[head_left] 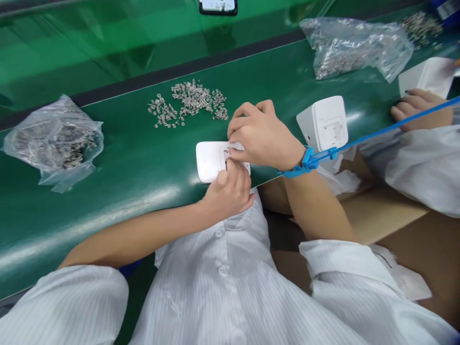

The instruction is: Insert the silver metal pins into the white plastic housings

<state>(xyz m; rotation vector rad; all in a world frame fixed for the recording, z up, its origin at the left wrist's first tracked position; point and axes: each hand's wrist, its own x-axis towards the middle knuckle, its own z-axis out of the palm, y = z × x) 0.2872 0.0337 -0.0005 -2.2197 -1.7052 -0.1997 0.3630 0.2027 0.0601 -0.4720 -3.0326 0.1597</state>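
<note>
A white plastic housing [209, 162] with rounded corners lies on the green work surface in front of me. My left hand [230, 189] is closed over its near edge, fingertips bent into the recess in its face. From the far right side my right hand [264, 136] reaches over the housing, thumb and fingers pinched together at the same recess. Whatever small part the fingers hold is hidden. A blue wrist strap [305, 163] with a cord is round my right wrist. Beyond the housing lies a loose pile of small shiny metal parts [196, 98].
A clear bag of metal parts [57, 139] lies at left, another bag [355, 48] at far right. A second white housing [328, 122] stands to the right. A co-worker's hand [424, 108] touches a further housing [429, 76]. A cardboard box [381, 213] is below the edge.
</note>
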